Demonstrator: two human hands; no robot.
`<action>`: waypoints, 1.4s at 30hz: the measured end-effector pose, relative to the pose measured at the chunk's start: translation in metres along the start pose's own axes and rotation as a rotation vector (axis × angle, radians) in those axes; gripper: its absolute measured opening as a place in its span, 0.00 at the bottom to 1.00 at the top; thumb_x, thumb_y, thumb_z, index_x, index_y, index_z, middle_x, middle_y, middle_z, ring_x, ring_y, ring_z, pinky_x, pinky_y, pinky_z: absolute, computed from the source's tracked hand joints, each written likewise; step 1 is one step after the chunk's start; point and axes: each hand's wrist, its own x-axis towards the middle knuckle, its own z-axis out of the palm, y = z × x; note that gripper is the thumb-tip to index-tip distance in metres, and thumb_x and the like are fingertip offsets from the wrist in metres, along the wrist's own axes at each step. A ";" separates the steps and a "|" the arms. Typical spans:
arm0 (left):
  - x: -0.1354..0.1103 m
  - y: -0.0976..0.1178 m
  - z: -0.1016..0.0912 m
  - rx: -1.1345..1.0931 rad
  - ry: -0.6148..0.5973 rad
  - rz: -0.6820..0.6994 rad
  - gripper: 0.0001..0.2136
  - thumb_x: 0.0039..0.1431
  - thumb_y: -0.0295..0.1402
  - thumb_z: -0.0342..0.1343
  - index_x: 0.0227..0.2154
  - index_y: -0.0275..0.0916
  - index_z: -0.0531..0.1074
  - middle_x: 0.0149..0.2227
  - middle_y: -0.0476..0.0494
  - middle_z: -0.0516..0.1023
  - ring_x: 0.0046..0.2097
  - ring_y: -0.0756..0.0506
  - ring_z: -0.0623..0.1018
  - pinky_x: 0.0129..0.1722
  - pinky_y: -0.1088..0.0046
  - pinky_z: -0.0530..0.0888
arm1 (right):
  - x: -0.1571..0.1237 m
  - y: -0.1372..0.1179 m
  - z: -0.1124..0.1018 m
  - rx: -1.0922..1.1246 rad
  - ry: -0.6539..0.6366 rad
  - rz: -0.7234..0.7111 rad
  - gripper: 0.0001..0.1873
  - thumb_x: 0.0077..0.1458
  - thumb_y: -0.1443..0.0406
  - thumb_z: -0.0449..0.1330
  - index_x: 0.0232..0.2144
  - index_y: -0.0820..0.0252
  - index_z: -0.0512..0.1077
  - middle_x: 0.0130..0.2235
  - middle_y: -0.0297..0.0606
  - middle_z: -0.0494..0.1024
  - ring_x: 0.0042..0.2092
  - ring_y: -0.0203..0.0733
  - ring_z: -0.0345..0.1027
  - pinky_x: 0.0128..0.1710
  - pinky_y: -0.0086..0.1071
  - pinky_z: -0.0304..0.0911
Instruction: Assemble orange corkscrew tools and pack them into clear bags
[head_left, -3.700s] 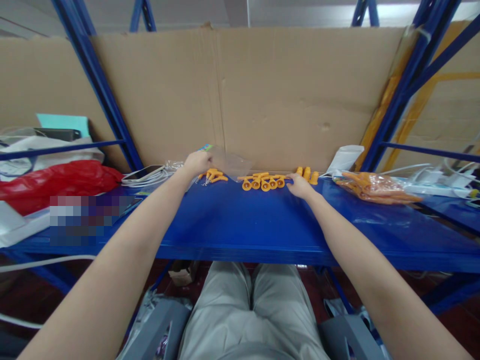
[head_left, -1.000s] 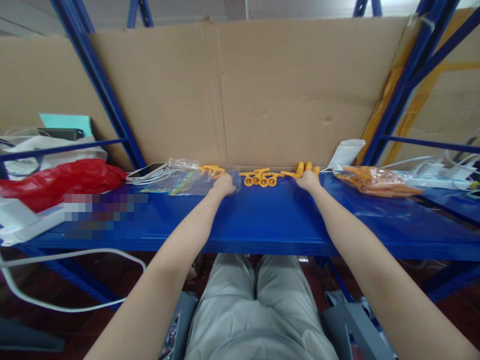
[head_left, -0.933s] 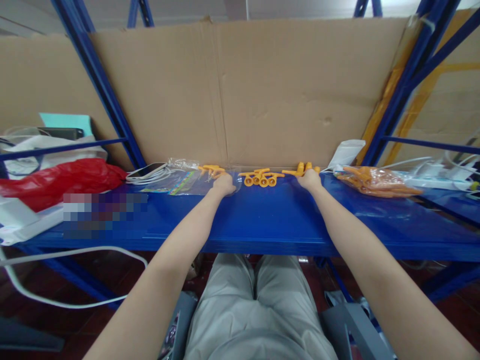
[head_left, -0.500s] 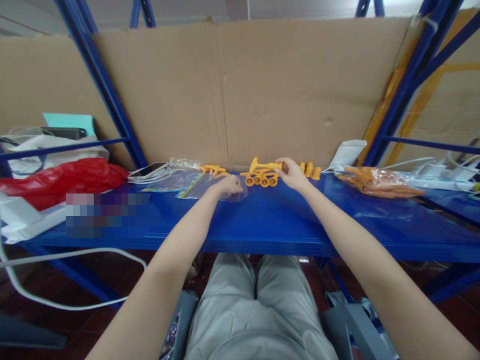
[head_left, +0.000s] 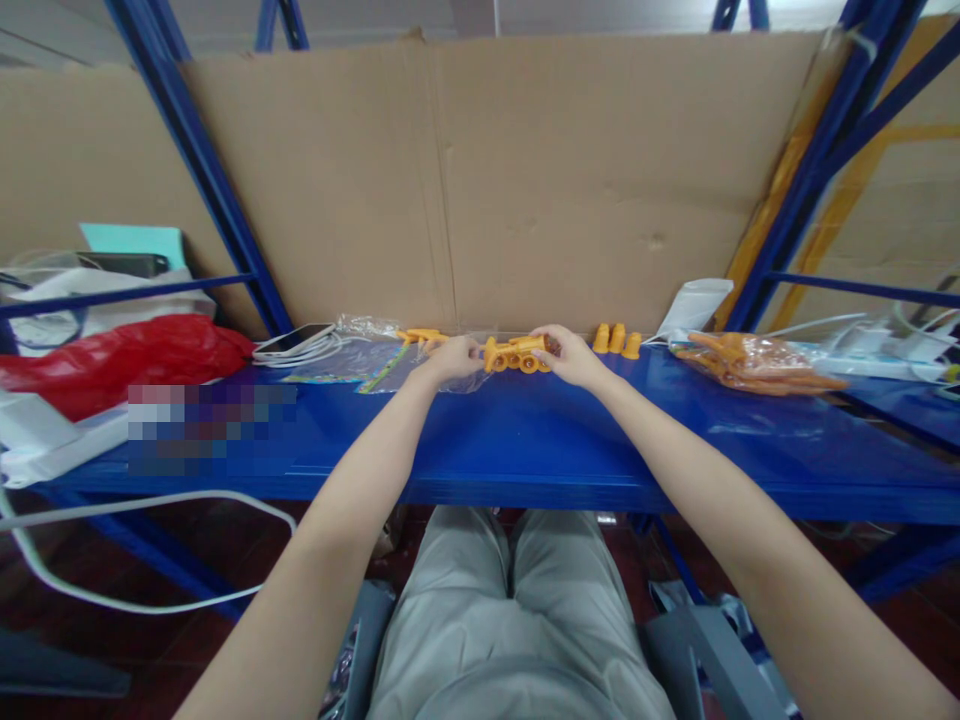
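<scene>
My right hand (head_left: 568, 357) is closed around the cup-like end of an orange hammer-shaped plastic piece (head_left: 529, 343), whose head points left. My left hand (head_left: 452, 361) pinches the edge of a clear plastic bag (head_left: 390, 374) with a colourful strip. The head of the held piece is close to the left fingers and the bag's mouth; whether it is inside the bag I cannot tell. Just below it, several similar orange pieces (head_left: 528, 364) lie in a row with their round open ends facing me. More orange pieces (head_left: 418, 335) lie behind my left hand.
Three orange cups (head_left: 617, 339) stand upside down right of my right hand. Farther right lies a bag of orange parts (head_left: 754, 362). At left are a phone (head_left: 304, 338) with a white cable and a red plastic bag (head_left: 127, 358). A cardboard wall (head_left: 540, 180) closes the back.
My right hand has brought the hammer-shaped piece left and slightly down toward the bag. My left hand has lifted the bag's edge a little and turned its fingers toward the piece.
</scene>
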 end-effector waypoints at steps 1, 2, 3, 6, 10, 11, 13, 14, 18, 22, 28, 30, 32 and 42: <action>-0.001 0.001 -0.001 -0.002 0.010 0.015 0.05 0.47 0.32 0.54 0.23 0.37 0.73 0.26 0.46 0.76 0.32 0.46 0.75 0.31 0.73 0.67 | 0.000 -0.001 0.000 0.004 -0.001 -0.001 0.16 0.54 0.68 0.59 0.46 0.62 0.72 0.47 0.45 0.77 0.48 0.46 0.71 0.50 0.40 0.64; -0.001 0.002 -0.001 -0.006 0.020 0.033 0.06 0.48 0.32 0.53 0.23 0.37 0.72 0.26 0.46 0.76 0.32 0.46 0.74 0.31 0.73 0.67 | 0.000 -0.002 0.000 0.009 -0.008 -0.008 0.16 0.54 0.68 0.59 0.46 0.62 0.73 0.47 0.45 0.77 0.47 0.45 0.71 0.50 0.40 0.64; -0.002 0.003 -0.002 -0.012 0.028 0.050 0.06 0.48 0.32 0.53 0.23 0.37 0.72 0.26 0.47 0.76 0.31 0.47 0.74 0.31 0.74 0.66 | -0.001 -0.002 0.001 0.013 -0.020 -0.019 0.16 0.53 0.69 0.60 0.46 0.62 0.73 0.47 0.45 0.77 0.47 0.45 0.71 0.51 0.41 0.64; -0.001 0.003 -0.003 -0.035 0.029 0.090 0.06 0.49 0.32 0.52 0.23 0.37 0.72 0.25 0.47 0.75 0.31 0.48 0.72 0.30 0.75 0.65 | -0.002 -0.003 0.006 0.027 -0.051 -0.050 0.15 0.53 0.68 0.61 0.45 0.61 0.74 0.48 0.45 0.78 0.48 0.46 0.71 0.51 0.42 0.64; 0.001 0.001 -0.002 -0.078 -0.016 0.117 0.07 0.49 0.32 0.51 0.23 0.37 0.71 0.26 0.47 0.76 0.30 0.48 0.72 0.30 0.75 0.65 | -0.003 -0.006 0.016 0.060 -0.075 -0.056 0.16 0.54 0.65 0.61 0.47 0.59 0.74 0.50 0.45 0.78 0.49 0.46 0.71 0.50 0.42 0.65; 0.002 0.001 -0.002 -0.088 -0.027 0.117 0.07 0.49 0.32 0.51 0.23 0.37 0.71 0.26 0.47 0.76 0.30 0.48 0.72 0.30 0.75 0.65 | -0.004 -0.008 0.018 0.067 -0.083 -0.062 0.16 0.54 0.64 0.62 0.47 0.59 0.74 0.50 0.45 0.78 0.50 0.46 0.71 0.50 0.43 0.65; 0.003 0.001 -0.001 -0.106 -0.039 0.113 0.07 0.49 0.32 0.50 0.24 0.36 0.72 0.26 0.47 0.76 0.30 0.48 0.72 0.30 0.75 0.65 | -0.005 -0.011 0.024 0.081 -0.104 -0.089 0.17 0.55 0.64 0.62 0.47 0.59 0.74 0.50 0.45 0.78 0.51 0.47 0.71 0.52 0.44 0.64; 0.004 0.000 0.000 -0.115 -0.042 0.112 0.07 0.49 0.32 0.50 0.23 0.36 0.71 0.26 0.47 0.76 0.30 0.48 0.72 0.30 0.75 0.65 | -0.005 -0.012 0.027 0.089 -0.114 -0.103 0.17 0.55 0.64 0.62 0.48 0.59 0.74 0.50 0.45 0.78 0.52 0.47 0.71 0.53 0.45 0.64; 0.004 0.002 0.000 -0.161 -0.055 0.128 0.06 0.47 0.32 0.50 0.22 0.37 0.71 0.25 0.48 0.75 0.29 0.49 0.72 0.30 0.75 0.66 | -0.007 -0.015 0.036 0.120 -0.119 -0.093 0.19 0.56 0.63 0.62 0.50 0.58 0.73 0.49 0.45 0.77 0.49 0.46 0.72 0.51 0.45 0.66; 0.002 0.003 -0.001 -0.212 -0.064 0.113 0.06 0.46 0.32 0.50 0.20 0.37 0.69 0.22 0.50 0.72 0.28 0.49 0.71 0.28 0.75 0.65 | -0.004 -0.019 0.040 0.124 -0.139 -0.026 0.20 0.54 0.63 0.64 0.50 0.61 0.73 0.47 0.46 0.78 0.40 0.42 0.73 0.44 0.42 0.69; 0.005 0.002 0.002 -0.270 -0.003 0.032 0.07 0.47 0.32 0.52 0.17 0.38 0.66 0.18 0.51 0.67 0.26 0.49 0.69 0.25 0.75 0.62 | 0.005 -0.028 0.047 0.019 -0.271 -0.110 0.15 0.51 0.63 0.67 0.42 0.64 0.77 0.41 0.46 0.80 0.43 0.48 0.74 0.47 0.44 0.67; 0.007 0.002 0.005 -0.276 0.007 0.022 0.08 0.47 0.32 0.52 0.16 0.38 0.66 0.18 0.51 0.66 0.26 0.49 0.68 0.25 0.75 0.62 | 0.010 -0.029 0.053 -0.029 -0.296 -0.196 0.15 0.51 0.65 0.67 0.42 0.63 0.77 0.44 0.48 0.79 0.48 0.51 0.73 0.51 0.47 0.65; 0.008 0.002 0.008 -0.275 0.012 0.029 0.08 0.46 0.33 0.51 0.16 0.38 0.67 0.18 0.51 0.66 0.26 0.49 0.68 0.25 0.75 0.62 | 0.016 -0.029 0.060 -0.037 -0.327 -0.260 0.15 0.51 0.67 0.67 0.43 0.63 0.77 0.47 0.50 0.79 0.51 0.52 0.72 0.54 0.48 0.63; 0.014 -0.038 -0.011 -0.054 0.079 -0.281 0.12 0.54 0.34 0.49 0.29 0.36 0.78 0.35 0.39 0.81 0.46 0.40 0.78 0.39 0.74 0.71 | 0.036 -0.034 0.087 0.105 -0.467 -0.134 0.22 0.49 0.71 0.67 0.48 0.62 0.77 0.50 0.45 0.79 0.52 0.47 0.73 0.54 0.39 0.65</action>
